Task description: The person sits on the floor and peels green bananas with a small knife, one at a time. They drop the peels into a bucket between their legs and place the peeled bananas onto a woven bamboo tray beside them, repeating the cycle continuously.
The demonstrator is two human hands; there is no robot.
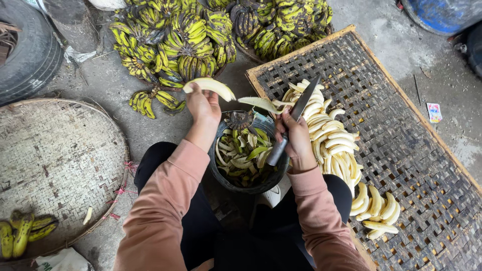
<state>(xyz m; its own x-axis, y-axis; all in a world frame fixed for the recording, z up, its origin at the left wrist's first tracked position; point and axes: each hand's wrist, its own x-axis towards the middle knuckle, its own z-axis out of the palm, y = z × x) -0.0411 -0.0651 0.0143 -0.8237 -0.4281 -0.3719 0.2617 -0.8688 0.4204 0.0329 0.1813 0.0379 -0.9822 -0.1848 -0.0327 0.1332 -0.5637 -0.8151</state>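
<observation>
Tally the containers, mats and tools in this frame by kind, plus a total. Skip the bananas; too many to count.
Rectangular woven rack: 1
Round woven tray: 1
Black bucket of peels: 1
Knife, in the right hand: 1
Tyre: 1
Total: 5
The left hand holds a peeled banana.

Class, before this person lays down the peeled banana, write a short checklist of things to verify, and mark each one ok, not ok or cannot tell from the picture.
1. Peeled banana held firmly in the left hand: ok.
2. Knife gripped in the right hand, blade angled up and away from the left hand: ok.
3. Bare space on the woven rack beside the row of peeled bananas: ok.
4. Bucket sits under the hands to catch peels: ok.
5. Banana fully free of peel: cannot tell, its far side is hidden.
</observation>
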